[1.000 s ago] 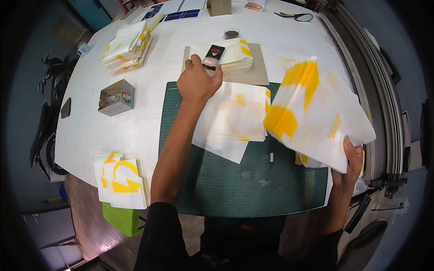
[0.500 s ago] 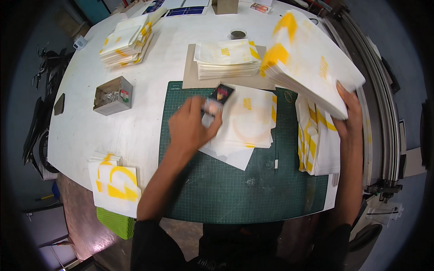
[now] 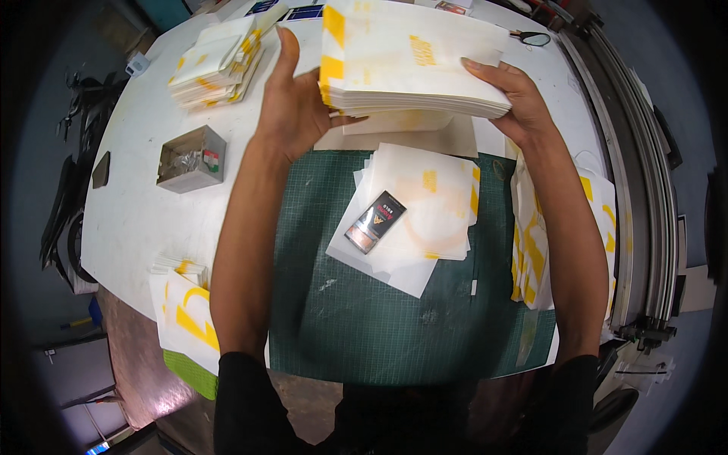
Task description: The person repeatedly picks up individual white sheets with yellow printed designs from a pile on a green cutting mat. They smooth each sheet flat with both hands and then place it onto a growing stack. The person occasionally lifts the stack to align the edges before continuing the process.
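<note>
A thick stack of white sheets with yellow print hangs above the far side of the table, squeezed between both hands. My left hand presses its left edge and my right hand grips its right edge. Below them a thin pile of white and yellow sheets lies on the dark green cutting mat, with a small black box resting on it.
A brown board lies under the raised stack. More white and yellow stacks sit at the far left, the near left and the right. A small grey metal box stands left. Scissors lie far right.
My left hand let go of the black box, leaving it on the thin pile, and rose to the stack. Both hands now hold the stack level, farther from me than before.
</note>
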The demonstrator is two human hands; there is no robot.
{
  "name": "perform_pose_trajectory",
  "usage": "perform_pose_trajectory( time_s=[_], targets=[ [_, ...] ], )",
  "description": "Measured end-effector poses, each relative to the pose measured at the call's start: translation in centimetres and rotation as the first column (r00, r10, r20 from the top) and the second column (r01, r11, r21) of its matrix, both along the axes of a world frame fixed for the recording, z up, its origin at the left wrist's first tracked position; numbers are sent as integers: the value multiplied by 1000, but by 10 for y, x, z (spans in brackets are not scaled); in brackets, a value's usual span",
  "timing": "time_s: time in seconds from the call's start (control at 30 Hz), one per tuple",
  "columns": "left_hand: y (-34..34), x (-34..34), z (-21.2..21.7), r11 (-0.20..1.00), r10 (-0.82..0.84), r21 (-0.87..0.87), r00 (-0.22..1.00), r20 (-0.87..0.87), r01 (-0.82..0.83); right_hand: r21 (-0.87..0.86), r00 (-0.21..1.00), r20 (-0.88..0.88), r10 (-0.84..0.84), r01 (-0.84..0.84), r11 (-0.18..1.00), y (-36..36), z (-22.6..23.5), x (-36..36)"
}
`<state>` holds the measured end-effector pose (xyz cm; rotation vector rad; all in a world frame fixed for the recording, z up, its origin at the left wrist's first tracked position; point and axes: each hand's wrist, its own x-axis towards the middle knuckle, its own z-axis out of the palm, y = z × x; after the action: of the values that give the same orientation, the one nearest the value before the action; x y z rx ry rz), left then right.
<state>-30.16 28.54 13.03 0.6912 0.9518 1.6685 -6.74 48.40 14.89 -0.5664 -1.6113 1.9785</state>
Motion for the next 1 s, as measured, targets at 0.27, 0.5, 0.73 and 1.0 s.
perform_pose_trajectory(
  time_s=[0.27,0.5,0.73,1.0],
  targets=[
    [45,-26,2,954,109,-202,882,-459,-223,14,987,161,-4,2,1000,40,-21,-26],
    [59,-32,-12,914,104,-262,802,-588,-311,150,970,239,-44,8,989,53,-31,-44],
    [71,-46,-73,837,62,-403,796,-602,-370,20,935,354,-32,27,999,66,-89,-67],
    [74,-44,-71,770,-51,-416,604,-795,-483,403,698,687,-201,-136,905,70,-71,-61]
  ],
)
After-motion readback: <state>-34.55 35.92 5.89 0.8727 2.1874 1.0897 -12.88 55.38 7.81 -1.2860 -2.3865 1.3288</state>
